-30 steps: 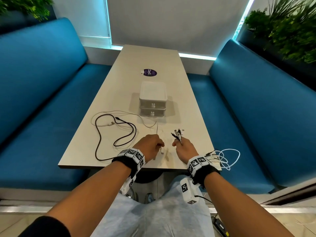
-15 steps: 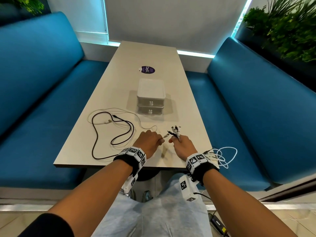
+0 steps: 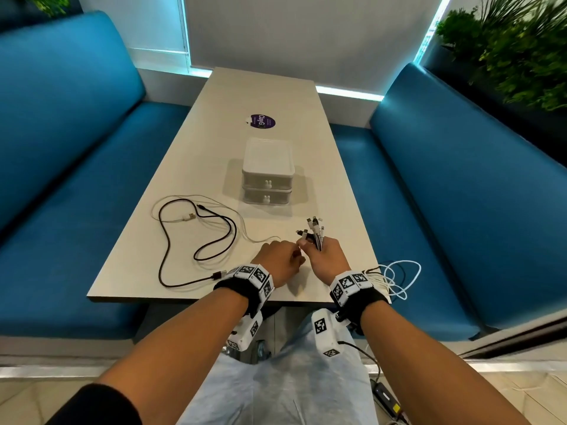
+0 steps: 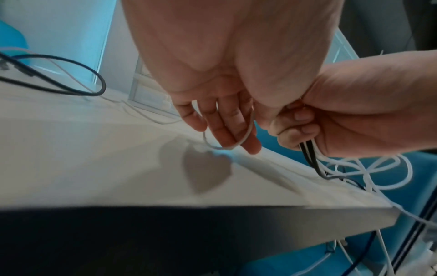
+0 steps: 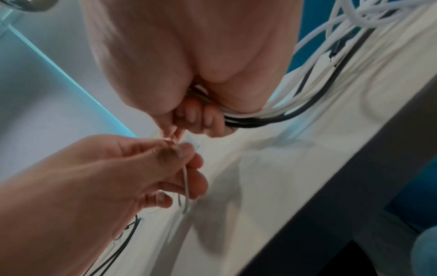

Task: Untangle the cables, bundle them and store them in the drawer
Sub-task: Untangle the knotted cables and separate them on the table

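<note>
Cables (image 3: 316, 233) bunched in right hand (image 3: 328, 260), left fingers (image 5: 187, 149) seemingly pinching one.

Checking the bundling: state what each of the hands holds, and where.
Right hand grips the cable bundle just below its connector ends. Left hand pinches a thin white cable near its end.

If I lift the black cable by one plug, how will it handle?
Probably floppy: the black cable lies in loose curves on the table, so it should trail. Likely light, being thin. It crosses a thin white cable and may drag it.
</note>
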The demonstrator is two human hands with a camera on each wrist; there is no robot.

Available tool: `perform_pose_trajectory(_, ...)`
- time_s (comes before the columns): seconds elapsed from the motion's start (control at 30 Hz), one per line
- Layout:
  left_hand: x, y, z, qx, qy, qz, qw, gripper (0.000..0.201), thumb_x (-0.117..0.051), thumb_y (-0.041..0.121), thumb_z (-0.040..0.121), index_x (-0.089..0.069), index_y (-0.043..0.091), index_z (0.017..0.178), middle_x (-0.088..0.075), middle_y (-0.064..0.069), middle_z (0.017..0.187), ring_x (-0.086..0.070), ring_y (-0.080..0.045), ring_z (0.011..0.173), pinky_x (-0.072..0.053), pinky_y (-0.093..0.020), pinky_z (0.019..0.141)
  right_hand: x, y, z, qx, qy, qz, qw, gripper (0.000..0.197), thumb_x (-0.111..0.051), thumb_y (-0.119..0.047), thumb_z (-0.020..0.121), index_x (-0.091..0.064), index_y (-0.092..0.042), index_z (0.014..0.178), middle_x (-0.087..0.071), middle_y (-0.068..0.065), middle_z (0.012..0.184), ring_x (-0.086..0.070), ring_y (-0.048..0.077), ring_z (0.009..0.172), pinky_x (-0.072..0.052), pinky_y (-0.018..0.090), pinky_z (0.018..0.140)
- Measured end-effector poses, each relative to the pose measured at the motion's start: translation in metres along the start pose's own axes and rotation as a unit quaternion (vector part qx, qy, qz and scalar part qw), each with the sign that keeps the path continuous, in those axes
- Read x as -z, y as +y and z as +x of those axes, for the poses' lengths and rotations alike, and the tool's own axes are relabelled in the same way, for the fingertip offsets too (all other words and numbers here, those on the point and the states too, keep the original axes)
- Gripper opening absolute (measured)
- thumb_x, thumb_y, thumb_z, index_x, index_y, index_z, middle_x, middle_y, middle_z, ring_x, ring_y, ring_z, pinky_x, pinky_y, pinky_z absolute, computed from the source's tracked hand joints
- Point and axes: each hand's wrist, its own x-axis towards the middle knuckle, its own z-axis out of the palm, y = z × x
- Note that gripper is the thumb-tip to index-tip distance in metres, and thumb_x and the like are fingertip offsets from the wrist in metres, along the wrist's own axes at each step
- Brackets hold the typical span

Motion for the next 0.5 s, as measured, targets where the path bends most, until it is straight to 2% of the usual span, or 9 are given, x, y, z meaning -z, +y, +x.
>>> perform_pose_trajectory(0.1,0.002,-0.004,0.000,-0.018,-0.003,0.039,0.999,0.020,-0.047,0.019,0.093,-0.065,0.020,0.086,-0.072,0.002,0.083,-0.066,-0.023,0.084,-0.049,-0.040,0.086,-0.004,-0.003,0.001,0.004,0.002,0.001,1.000,0.020,-0.060,-0.026,0.095,-0.072,-0.010,0.097,-0.073,0.010,0.090,-0.066,0.022,0.085,-0.047,0.031,0.080)
perform_pose_trajectory(0.2,0.000,-0.005,0.001,-0.037,0.004,0.057,0.998,0.020,-0.047,0.015,0.094,-0.066,0.020,0.094,-0.071,0.003,0.082,-0.066,-0.022,0.081,-0.051,-0.038,0.082,-0.006,-0.001,0.002,-0.003,-0.037,-0.037,0.999,0.026,-0.054,-0.027,0.098,-0.068,-0.009,0.087,-0.070,0.010,0.082,-0.064,0.020,0.076,-0.046,0.030,0.076)
perform_pose_trajectory(0.27,-0.005,-0.008,0.002,-0.052,0.012,0.083,0.995,0.021,-0.045,0.021,0.096,-0.065,0.024,0.095,-0.071,0.001,0.083,-0.065,-0.025,0.083,-0.048,-0.038,0.081,-0.004,0.002,0.005,-0.002,-0.052,-0.078,0.996,0.028,-0.049,-0.027,0.100,-0.067,-0.007,0.093,-0.069,0.012,0.090,-0.064,0.026,0.085,-0.047,0.033,0.081)
perform_pose_trajectory(0.37,-0.003,-0.012,0.002,-0.064,0.025,0.156,0.985,0.029,-0.038,0.028,0.102,-0.066,0.025,0.099,-0.072,-0.001,0.095,-0.063,-0.025,0.092,-0.033,-0.038,0.090,0.001,0.004,0.006,-0.001,-0.030,-0.141,0.990,0.029,-0.039,-0.025,0.103,-0.061,-0.008,0.110,-0.065,0.013,0.111,-0.060,0.032,0.102,-0.043,0.034,0.085)
perform_pose_trajectory(0.43,0.007,-0.016,0.002,-0.065,0.046,0.193,0.978,0.029,-0.035,0.028,0.103,-0.064,0.026,0.103,-0.070,0.001,0.101,-0.060,-0.022,0.098,-0.026,-0.040,0.095,0.005,0.003,0.007,-0.007,-0.009,-0.163,0.987,0.027,-0.036,-0.020,0.103,-0.056,-0.006,0.116,-0.064,0.016,0.116,-0.059,0.036,0.105,-0.042,0.033,0.083)
perform_pose_trajectory(0.5,0.018,-0.023,0.000,-0.054,0.053,0.231,0.970,0.028,-0.035,0.029,0.104,-0.063,0.029,0.105,-0.068,0.004,0.103,-0.056,-0.021,0.102,-0.025,-0.042,0.099,0.014,0.002,0.010,-0.028,0.014,-0.180,0.983,0.024,-0.035,-0.013,0.102,-0.053,-0.005,0.115,-0.063,0.019,0.115,-0.059,0.038,0.103,-0.043,0.033,0.080)
